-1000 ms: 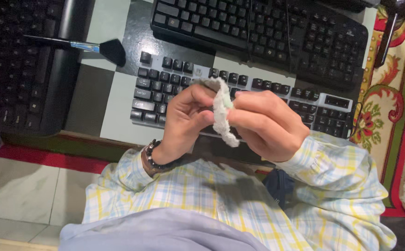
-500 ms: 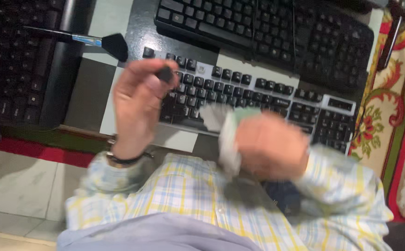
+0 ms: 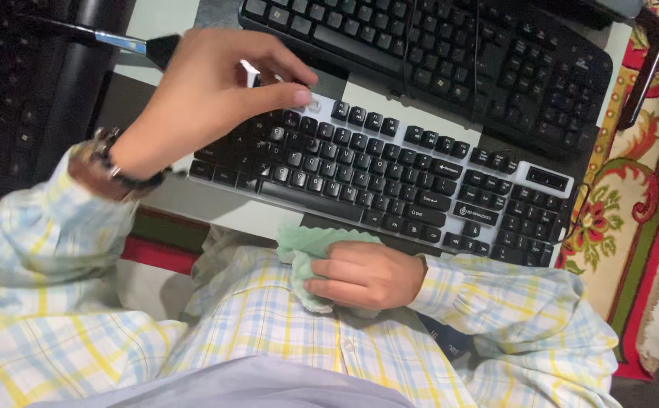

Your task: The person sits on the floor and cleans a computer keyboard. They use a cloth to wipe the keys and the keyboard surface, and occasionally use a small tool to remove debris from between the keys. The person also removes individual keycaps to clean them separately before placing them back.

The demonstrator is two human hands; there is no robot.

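Three keyboards are in my view: a silver one [image 3: 390, 177] across the middle, a black one [image 3: 435, 53] along the top, and a dark one [image 3: 12, 91] at the left edge. I count one brush [image 3: 129, 41] in the upper left, one cloth [image 3: 307, 253] and two hands. My left hand [image 3: 208, 94] is stretched to the silver keyboard's top row, thumb and fingers pinched narrow; I cannot tell whether a keycap is between them. My right hand [image 3: 363, 276] is low in the centre against my shirt, closed around the pale green cloth. A second ago both hands were together at the cloth in mid-frame; now the left has gone up and the right, with the cloth, has dropped.
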